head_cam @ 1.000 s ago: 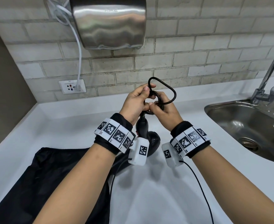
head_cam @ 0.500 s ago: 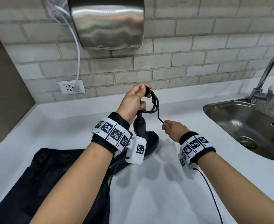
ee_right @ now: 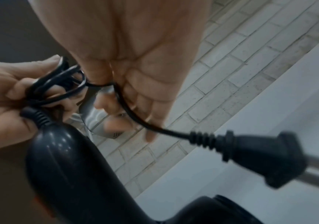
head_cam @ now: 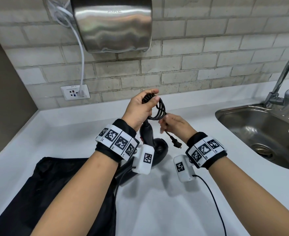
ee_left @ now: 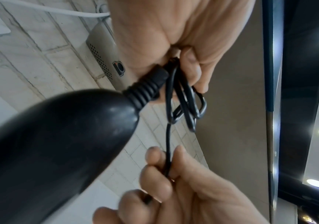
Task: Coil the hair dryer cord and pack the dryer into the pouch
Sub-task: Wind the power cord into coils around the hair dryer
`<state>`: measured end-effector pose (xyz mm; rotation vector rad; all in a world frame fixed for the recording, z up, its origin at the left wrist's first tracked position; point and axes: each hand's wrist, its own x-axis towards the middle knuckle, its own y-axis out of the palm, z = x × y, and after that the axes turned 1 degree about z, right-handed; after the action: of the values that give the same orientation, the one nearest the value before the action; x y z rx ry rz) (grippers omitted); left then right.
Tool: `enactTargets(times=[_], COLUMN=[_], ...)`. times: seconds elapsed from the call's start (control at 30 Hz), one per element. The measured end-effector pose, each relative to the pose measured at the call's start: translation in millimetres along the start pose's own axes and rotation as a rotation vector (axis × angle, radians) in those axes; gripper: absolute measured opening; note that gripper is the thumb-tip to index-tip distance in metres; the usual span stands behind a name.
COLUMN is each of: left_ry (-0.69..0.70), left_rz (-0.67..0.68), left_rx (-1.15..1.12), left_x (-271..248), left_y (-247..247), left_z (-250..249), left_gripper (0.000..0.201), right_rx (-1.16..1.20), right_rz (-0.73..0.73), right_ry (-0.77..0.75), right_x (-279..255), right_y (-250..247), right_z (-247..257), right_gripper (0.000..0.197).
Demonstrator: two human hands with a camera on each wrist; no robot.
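Note:
My left hand (head_cam: 143, 108) grips several loops of the black cord (head_cam: 159, 110) together with the ribbed strain relief (ee_left: 145, 92) at the end of the dryer's handle. The black hair dryer (head_cam: 154, 143) hangs below that hand, its body down by the white counter (head_cam: 72, 133). Just to the right, my right hand (head_cam: 172, 123) pinches the loose tail of the cord (ee_left: 167, 151) between its fingers. The plug (head_cam: 175, 142) dangles below it, prongs showing (ee_right: 266, 157). The black pouch (head_cam: 29, 198) lies flat on the counter at the lower left, partly under my left forearm.
A steel sink (head_cam: 259, 130) with a tap (head_cam: 280, 86) lies at the right. On the brick wall hang a steel hand dryer (head_cam: 113, 24) and a white socket (head_cam: 74, 91) with its white cable. A thin black sensor wire (head_cam: 213, 201) trails from my right wrist.
The large open loop has been gathered into the bundle in my left hand. My right hand dropped away right, then came back up along the tail; the plug end now hangs below it.

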<state>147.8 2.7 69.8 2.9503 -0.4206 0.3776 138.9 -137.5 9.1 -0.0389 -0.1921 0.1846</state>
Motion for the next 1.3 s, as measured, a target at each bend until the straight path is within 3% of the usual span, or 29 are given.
enactTargets(times=[0.1, 0.23, 0.47, 0.73, 1.03, 1.13, 1.3], left_ry=[0.009, -0.029, 0.004, -0.011, -0.027, -0.019, -0.009], left_rz=[0.056, 0.185, 0.111, 0.060, 0.046, -0.022, -0.087], left_rx=[0.044, 0.030, 0.076, 0.183, 0.208, 0.084, -0.027], left_x=[-2, -7, -3, -1, 4, 5, 4], left_y=[1, 9, 14, 15, 11, 8, 7], left_z=[-1, -5, -3, -3, -5, -3, -2], left_gripper=[0.018, 0.015, 0.015, 0.015, 0.010, 0.014, 0.012], right_rx=[-0.150, -0.410, -0.546, -0.440, -0.314, -0.339, -0.712], right_rz=[-0.156, -0.320, -0.474, -0.479, -0.348, -0.310, -0.330], right_ry=[-0.028, -0.094, -0.213, -0.381, -0.480, -0.461, -0.257], right_x=[5, 13, 21, 14, -2, -4, -3], right_y=[-8, -19, -30, -15, 1, -8, -27], right_z=[-4, 12, 57, 84, 80, 66, 28], right_gripper=[0.039, 0.040, 0.039, 0.036, 0.023, 0.020, 0.021])
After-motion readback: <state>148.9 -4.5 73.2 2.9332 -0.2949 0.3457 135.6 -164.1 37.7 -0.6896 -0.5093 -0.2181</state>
